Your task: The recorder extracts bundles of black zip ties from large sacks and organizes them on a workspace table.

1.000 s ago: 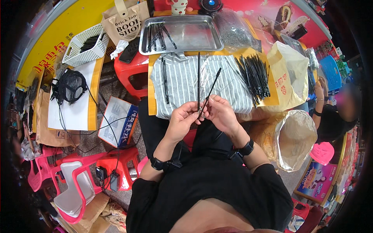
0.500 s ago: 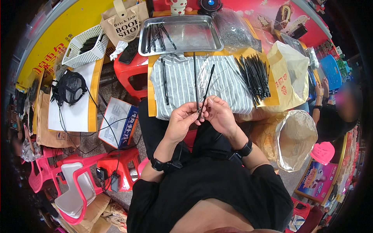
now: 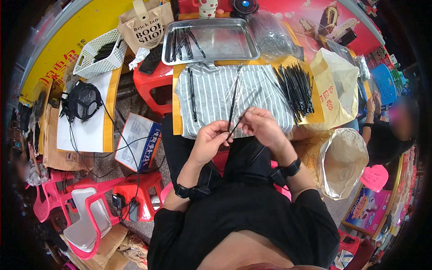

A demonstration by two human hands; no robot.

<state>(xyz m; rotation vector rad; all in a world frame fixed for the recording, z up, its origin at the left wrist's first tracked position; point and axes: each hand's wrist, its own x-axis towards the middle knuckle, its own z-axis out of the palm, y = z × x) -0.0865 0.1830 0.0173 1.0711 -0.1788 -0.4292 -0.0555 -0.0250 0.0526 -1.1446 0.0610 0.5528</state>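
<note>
My left hand [image 3: 208, 143] pinches a thin black stick [image 3: 233, 104], which points up over the striped grey cloth [image 3: 207, 96]. My right hand [image 3: 266, 129], just to the right, is closed on a second thin black strip [image 3: 237, 124]. It slants down to the left fingertips, where the two pieces meet; how they join is too small to tell. Clear thin strands [image 3: 237, 74] lie on the cloth beyond my hands. To the right is a dense pile of black sticks [image 3: 295, 92], and a few more black sticks [image 3: 192, 96] lie at the left.
Past the cloth stands a metal tray [image 3: 225, 56] with several black sticks. A clear plastic bag [image 3: 274, 36] sits beside it. An open paper sack [image 3: 344, 162] stands at the right, a red stool [image 3: 150, 85] at the left, and a white basket [image 3: 96, 63] farther left. A person [image 3: 391, 130] is at far right.
My right hand has drawn away slightly up and to the right, now pinching the slanted strip higher up. The upright stick reaches less far up the cloth. My left hand has hardly moved.
</note>
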